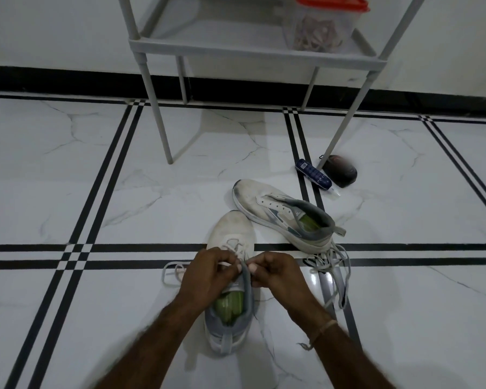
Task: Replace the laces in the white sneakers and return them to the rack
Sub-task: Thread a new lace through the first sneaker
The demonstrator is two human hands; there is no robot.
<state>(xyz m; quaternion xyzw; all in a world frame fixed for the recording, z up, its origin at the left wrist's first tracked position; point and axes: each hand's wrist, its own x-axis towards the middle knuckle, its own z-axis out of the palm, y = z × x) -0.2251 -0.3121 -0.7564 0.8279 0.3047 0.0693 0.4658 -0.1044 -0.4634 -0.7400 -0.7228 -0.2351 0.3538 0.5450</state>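
Lacing near sneaker (232, 228), on floor.
L hand (208, 273) + R hand (278, 272): both grips pinch its lace (174, 264); 2nd sneaker (264, 200) unlaced.

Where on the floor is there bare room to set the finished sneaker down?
Bare tile lies left of the near sneaker beyond its lace loop, and under the rack. Crowded right: far sneaker, loose laces, blue bottle, dark object.

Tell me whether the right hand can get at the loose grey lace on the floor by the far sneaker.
Probably yes. The loose grey lace lies on bare floor just right of the right hand, nothing between. That hand pinches the near sneaker's lace, so it must let go first.
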